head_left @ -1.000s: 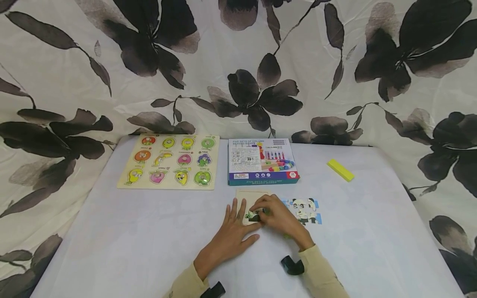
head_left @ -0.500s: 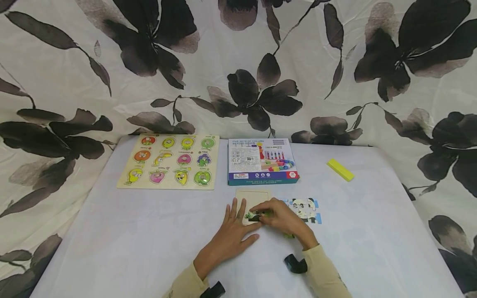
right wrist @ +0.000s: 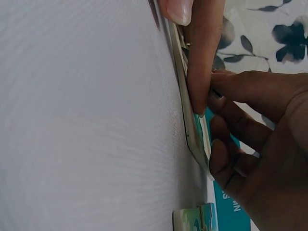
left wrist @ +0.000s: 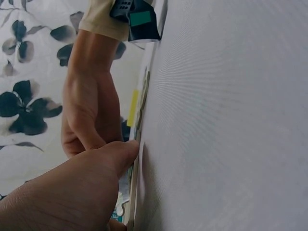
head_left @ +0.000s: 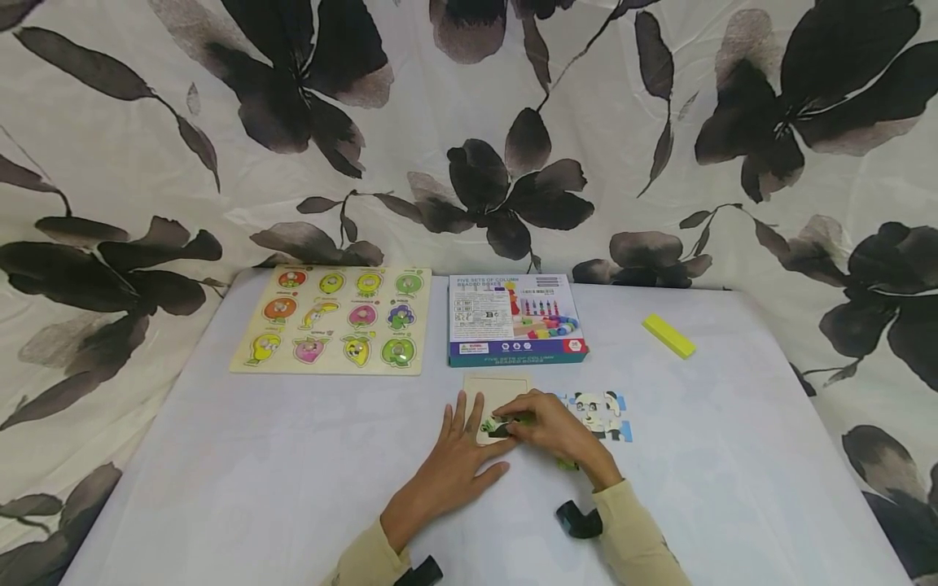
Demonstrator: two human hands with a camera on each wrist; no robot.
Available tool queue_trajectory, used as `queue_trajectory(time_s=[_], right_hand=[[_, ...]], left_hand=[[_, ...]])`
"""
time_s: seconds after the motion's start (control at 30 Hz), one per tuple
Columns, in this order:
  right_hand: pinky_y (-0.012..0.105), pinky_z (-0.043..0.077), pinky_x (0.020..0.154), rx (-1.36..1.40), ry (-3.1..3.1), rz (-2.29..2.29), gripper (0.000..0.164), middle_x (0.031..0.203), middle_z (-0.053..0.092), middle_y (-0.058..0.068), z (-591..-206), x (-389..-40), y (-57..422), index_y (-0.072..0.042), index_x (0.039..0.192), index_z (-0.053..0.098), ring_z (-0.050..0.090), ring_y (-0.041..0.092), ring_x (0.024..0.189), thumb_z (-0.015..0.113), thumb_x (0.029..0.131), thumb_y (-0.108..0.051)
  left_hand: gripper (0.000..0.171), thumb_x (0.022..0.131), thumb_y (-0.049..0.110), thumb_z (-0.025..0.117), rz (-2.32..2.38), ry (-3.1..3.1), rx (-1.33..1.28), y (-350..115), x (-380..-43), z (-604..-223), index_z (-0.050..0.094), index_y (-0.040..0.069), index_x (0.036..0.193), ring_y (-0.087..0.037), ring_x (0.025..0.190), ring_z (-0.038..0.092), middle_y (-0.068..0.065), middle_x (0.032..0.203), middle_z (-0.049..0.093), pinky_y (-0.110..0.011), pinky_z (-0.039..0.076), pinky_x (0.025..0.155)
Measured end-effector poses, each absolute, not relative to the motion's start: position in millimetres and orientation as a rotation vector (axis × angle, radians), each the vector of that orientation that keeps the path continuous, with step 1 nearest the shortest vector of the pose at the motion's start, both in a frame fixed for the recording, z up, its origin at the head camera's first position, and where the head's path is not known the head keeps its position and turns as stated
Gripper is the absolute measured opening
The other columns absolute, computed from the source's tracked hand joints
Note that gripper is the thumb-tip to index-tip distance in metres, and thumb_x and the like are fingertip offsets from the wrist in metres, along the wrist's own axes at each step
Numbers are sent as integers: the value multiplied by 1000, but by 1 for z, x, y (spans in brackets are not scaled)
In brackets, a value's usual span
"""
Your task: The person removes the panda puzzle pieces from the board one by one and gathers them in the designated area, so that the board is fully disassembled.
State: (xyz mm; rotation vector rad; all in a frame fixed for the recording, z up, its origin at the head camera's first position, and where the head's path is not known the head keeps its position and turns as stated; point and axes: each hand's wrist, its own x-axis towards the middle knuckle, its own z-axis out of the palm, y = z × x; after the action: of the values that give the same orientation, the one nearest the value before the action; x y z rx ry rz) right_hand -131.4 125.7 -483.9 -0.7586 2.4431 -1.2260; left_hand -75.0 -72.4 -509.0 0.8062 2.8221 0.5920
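Note:
My left hand (head_left: 454, 468) lies with fingers spread, its fingertips over the near left part of a small pale wooden puzzle tray (head_left: 498, 385). In the right wrist view, one left finger (right wrist: 199, 72) reaches along the thin tray edge (right wrist: 185, 110). Bent over the tray's near right part, my right hand (head_left: 550, 427) pinches a small dark-edged puzzle piece between thumb and forefinger. The hand mostly hides that piece. Green and black picture pieces (head_left: 500, 429) show in the tray beside its fingertips. Just right of the hand lies a joined panda picture (head_left: 601, 415) on the white cloth.
A fruit puzzle board (head_left: 340, 321) stands at the back left, beside a boxed bead set (head_left: 516, 319). A yellow bar (head_left: 669, 335) lies at the back right. Under my right wrist shows a green puzzle piece (head_left: 567, 465). Floral cloth (head_left: 484, 195) hangs behind the table.
My right hand has shifted slightly right and lower over the tray since a second ago, its fingers flatter. The left hand has stayed in place.

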Motion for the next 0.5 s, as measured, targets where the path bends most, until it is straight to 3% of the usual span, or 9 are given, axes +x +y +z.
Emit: queue_trajectory(time_s=[0.5], right_hand=[[27, 49, 77, -762, 2394, -1257, 25, 91, 69, -2, -486, -135, 128, -8, 113, 71, 54, 11, 84, 64, 89, -4]], left_hand=[[41, 98, 46, 47, 590, 2818, 799, -72, -75, -509, 53, 33, 137, -47, 142, -11, -26, 157, 3, -64, 3, 112]])
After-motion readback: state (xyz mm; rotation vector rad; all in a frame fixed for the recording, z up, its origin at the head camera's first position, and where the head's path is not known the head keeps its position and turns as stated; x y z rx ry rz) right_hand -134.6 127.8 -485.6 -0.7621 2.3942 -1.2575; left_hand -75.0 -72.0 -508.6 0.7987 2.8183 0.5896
